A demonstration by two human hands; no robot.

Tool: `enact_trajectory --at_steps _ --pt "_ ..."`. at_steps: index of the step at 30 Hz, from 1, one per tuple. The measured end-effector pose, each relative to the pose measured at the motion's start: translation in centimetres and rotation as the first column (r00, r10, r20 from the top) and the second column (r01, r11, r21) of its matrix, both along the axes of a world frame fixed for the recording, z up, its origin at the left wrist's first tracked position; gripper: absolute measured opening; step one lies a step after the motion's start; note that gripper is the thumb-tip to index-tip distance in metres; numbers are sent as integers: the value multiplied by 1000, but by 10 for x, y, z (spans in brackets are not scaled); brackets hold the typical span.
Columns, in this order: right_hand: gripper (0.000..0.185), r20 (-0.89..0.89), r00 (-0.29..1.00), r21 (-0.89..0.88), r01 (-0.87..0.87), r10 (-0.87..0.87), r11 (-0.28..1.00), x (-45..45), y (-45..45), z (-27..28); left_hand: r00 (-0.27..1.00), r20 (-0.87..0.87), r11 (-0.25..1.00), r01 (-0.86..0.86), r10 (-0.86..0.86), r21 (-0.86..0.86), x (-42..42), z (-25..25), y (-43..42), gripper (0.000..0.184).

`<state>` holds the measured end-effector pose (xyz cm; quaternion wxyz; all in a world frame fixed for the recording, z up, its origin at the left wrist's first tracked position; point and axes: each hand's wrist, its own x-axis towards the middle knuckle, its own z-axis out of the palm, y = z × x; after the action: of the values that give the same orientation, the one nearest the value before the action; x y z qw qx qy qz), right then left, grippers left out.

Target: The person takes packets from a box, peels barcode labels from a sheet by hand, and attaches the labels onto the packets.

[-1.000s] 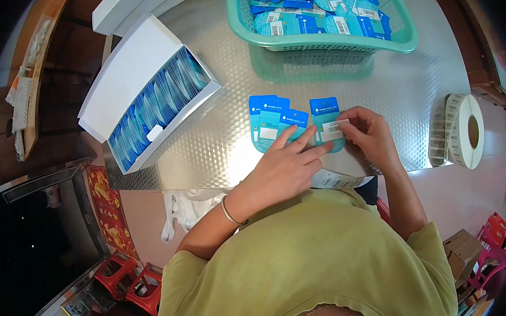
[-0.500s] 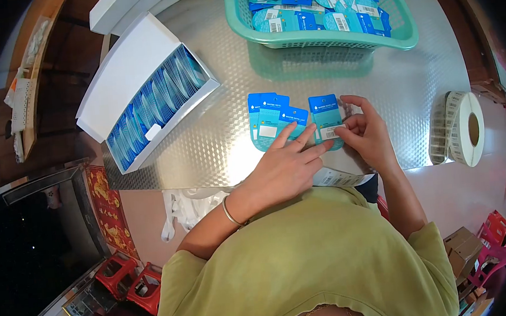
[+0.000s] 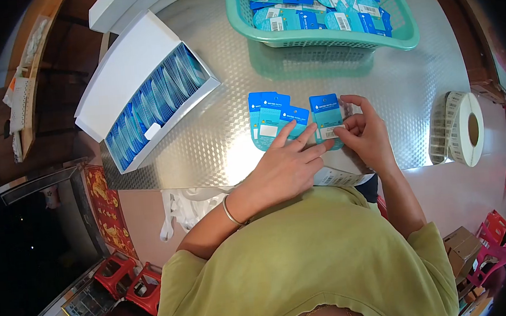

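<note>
My left hand (image 3: pixel 286 170) lies spread over the cards, its fingers apart. Beneath its fingertips is the front one of several overlapping blue and teal hang-tag cards (image 3: pixel 269 116). Another finger of this hand touches the lower left edge of a separate blue and teal card (image 3: pixel 327 114). My right hand (image 3: pixel 369 135) is at that card's right side, its thumb pressed on a white barcode label (image 3: pixel 331 133) near the bottom. The right index finger stretches out beside the card's top corner, and the other fingers are partly curled.
A green basket (image 3: pixel 327 37) heaped with barcoded cards stands at the back. At left, a white open box (image 3: pixel 135 66) holds a row of similar cards. A label roll (image 3: pixel 468 128) stands at the right edge. A printed label strip (image 3: pixel 339 177) hangs near my body.
Both hands keep nearly the same positions on the cards. The right thumb stays on the barcode label.
</note>
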<state>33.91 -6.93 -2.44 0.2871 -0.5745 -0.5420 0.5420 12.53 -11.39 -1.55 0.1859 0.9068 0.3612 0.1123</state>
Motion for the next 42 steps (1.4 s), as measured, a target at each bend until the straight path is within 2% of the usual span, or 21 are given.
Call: enact_trajectory --at_steps 21,32,42 --pt "51 158 987 92 -18 3 996 -4 -2 1 1000 -5 1000 -13 13 12 1 2 0 15" --pt "49 316 947 197 -118 51 973 -7 -4 2 999 -33 992 41 -37 117 3 -5 1 18" --pt "44 547 837 358 -272 36 893 -7 -6 3 1000 6 999 30 -30 41 4 0 4 14"
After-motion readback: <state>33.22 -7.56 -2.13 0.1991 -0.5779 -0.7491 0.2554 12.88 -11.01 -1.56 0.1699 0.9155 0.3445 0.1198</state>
